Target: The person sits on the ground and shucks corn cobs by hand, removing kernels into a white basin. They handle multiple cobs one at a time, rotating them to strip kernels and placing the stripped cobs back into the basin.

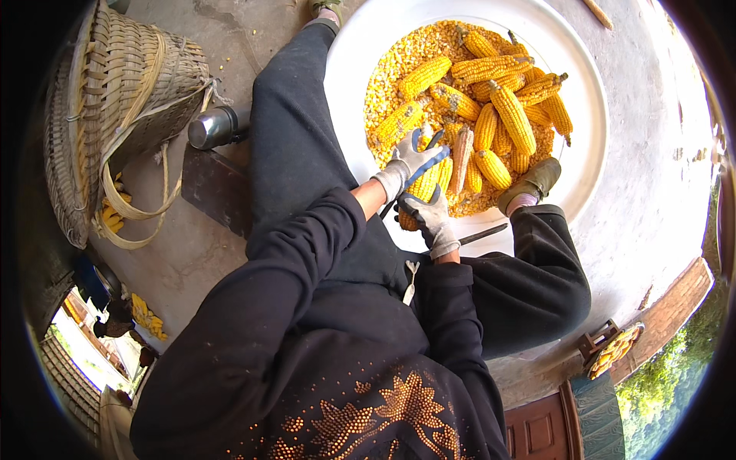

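My left hand [411,159], in a grey glove with blue-coated fingers, reaches over yellow corn ears at the near side of a wide white basin [586,115]. Its fingers are partly spread, and what lies under its palm is hidden. Just below, my right hand [428,214], gloved in grey and black, is closed around a corn ear [409,221] whose end shows beneath the fingers. A mostly bare, pinkish cob [462,158] lies right of my left hand. Loose kernels [397,63] cover the basin floor, with several whole ears [512,115] heaped on them. A dark bar [484,234] crosses the near rim.
My shoe [532,184] stands inside the basin at the right. At left, a woven basket [138,86] with loose straps lies near a steel flask [213,127]. More corn [148,317] is on the floor behind it. A bare cob [598,14] lies beyond the basin.
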### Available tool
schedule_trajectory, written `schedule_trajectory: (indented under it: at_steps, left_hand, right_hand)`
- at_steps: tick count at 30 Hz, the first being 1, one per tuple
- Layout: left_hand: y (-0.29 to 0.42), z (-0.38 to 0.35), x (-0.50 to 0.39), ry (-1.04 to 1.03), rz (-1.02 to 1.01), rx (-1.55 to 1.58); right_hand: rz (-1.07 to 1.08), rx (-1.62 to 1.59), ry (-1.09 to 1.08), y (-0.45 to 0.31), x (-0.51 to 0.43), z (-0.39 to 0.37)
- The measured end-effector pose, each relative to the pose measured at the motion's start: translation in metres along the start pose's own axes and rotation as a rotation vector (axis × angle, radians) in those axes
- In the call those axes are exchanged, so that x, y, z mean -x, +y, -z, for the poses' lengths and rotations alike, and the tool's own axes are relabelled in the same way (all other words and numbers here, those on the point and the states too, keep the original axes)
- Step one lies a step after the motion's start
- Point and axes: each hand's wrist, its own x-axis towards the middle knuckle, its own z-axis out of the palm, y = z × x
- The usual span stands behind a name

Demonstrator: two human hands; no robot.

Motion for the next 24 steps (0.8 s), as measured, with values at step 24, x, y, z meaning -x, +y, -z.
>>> schedule_trajectory:
  at_steps: [24]
  left_hand:
    - [0.037, -0.003, 0.02, 0.084, -0.14, 0.018]
  right_hand:
    - [0.05, -0.422, -0.151, -0.017, 0.087, -0.001]
